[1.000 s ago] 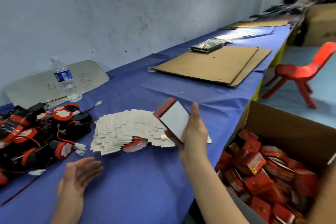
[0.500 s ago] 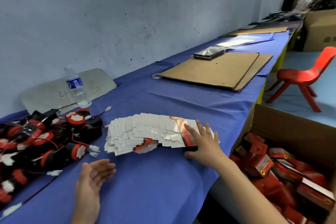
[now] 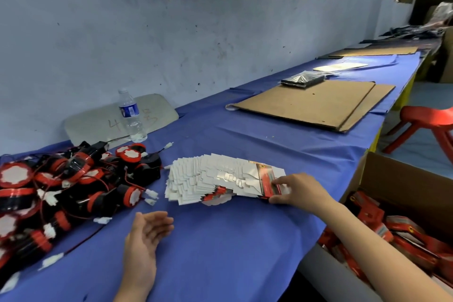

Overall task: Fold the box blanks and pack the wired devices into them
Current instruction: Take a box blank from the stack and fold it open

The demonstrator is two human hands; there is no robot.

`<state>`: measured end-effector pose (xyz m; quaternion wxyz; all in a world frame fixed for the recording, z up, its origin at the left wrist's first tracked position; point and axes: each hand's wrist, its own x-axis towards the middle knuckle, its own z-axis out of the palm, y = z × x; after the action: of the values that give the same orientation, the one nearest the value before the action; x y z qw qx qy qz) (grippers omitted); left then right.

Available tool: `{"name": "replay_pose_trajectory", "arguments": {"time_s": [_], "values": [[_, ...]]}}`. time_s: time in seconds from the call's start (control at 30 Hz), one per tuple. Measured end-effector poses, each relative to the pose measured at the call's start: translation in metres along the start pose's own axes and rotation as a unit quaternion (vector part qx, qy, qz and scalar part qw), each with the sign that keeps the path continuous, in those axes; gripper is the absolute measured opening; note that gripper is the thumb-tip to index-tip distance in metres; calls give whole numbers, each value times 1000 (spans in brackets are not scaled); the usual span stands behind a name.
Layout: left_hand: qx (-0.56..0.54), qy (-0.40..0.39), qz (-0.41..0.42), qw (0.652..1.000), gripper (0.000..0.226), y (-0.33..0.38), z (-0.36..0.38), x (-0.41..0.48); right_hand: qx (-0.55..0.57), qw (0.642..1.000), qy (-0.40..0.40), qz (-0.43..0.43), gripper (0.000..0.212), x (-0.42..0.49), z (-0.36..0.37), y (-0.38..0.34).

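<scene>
I am pinching the topmost box blank (image 3: 266,182), a flat glossy card printed red and grey, with my right hand (image 3: 297,190), thumb under its near edge and fingertips on top. It is lying at the right end of a fanned stack of blanks (image 3: 210,182), white matte card with stepped, notched edges, on the blue cloth tabletop (image 3: 232,252). My left hand (image 3: 144,243) is resting palm up on the cloth, its grip loose and holding nothing. The wired devices (image 3: 66,186), round black plastic bodies with red rims, white scalloped faces, thin red wires and white plugs, are lying heaped to the left. A brown corrugated carton (image 3: 402,179) of folded red boxes is standing at my right.
</scene>
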<state>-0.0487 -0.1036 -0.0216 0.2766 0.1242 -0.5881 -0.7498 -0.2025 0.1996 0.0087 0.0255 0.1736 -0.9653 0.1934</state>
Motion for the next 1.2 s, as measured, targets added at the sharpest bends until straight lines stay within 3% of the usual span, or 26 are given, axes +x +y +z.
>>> {"name": "replay_pose_trajectory", "arguments": {"time_s": [0.23, 0.3, 0.37, 0.43, 0.5, 0.53, 0.6, 0.67, 0.73, 0.97, 1.1, 1.2], "values": [[2, 9, -9, 1000, 47, -3, -3, 1, -10, 1000, -5, 10, 34, 7, -5, -1], [5, 18, -11, 1000, 46, -5, -4, 3, -16, 997, 62, 43, 27, 7, -10, -4], [10, 28, 2, 1000, 43, -4, -4, 5, 25, 978, 195, 72, 26, 7, -21, -8], [33, 41, 27, 998, 35, 0, 3, 3, 133, 928, 341, 66, 22, 2, -38, -23], [67, 53, 61, 995, 23, 5, 10, -6, 295, 871, 392, 35, 18, -3, -48, -52], [89, 55, 80, 991, 26, 8, 13, -11, 371, 851, 371, 13, 16, -4, -48, -72], [138, 49, 118, 982, 63, 16, 17, -23, 483, 832, 270, -31, 18, -10, -32, -111], [137, 50, 124, 981, 88, 20, 15, -33, 527, 832, 156, -75, 30, -17, -1, -148], [126, 49, 138, 981, 95, 21, 7, -38, 529, 837, 93, -104, 45, -26, 34, -182], [92, 122, 155, 976, 72, 25, -28, -27, 511, 840, 69, -169, 62, -41, 98, -243], [95, 121, 154, 976, 99, 33, -22, -32, 559, 804, 68, -193, 64, -49, 101, -234], [92, 93, 155, 979, 107, 33, -16, -34, 579, 787, 68, -201, 70, -52, 100, -225]]}}
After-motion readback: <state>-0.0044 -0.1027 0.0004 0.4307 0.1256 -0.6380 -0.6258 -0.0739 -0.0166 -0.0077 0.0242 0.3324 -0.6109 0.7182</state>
